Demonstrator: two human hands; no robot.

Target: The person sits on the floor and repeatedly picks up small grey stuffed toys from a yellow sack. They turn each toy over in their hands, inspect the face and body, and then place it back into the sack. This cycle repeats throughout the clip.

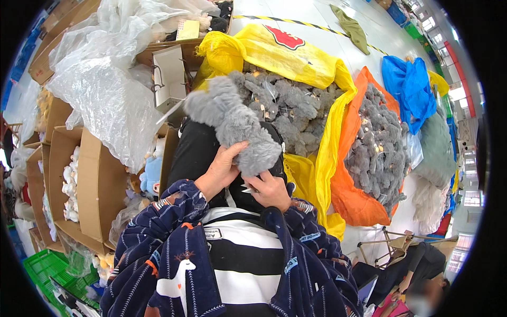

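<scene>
A fluffy grey plush piece [240,119] lies over my lap, its far end reaching toward the boxes. My left hand [219,171] grips its near end from the left, thumb on top of the fur. At the bottom edge of the same piece, the fingers of my right hand [269,190] are bent and pinch the fur. A small pale pointed bit [246,188] shows beside the right fingers; its kind cannot be made out. From the far left of the plush piece sticks a thin white strip [171,111].
Ahead, a yellow sack [338,153] holds many grey plush pieces; an orange sack [364,208] beside it holds more. Cardboard boxes [92,185] with plush toys and clear plastic sheeting [105,79] stand left. A green crate [50,269] is at lower left. Another person [422,267] sits at lower right.
</scene>
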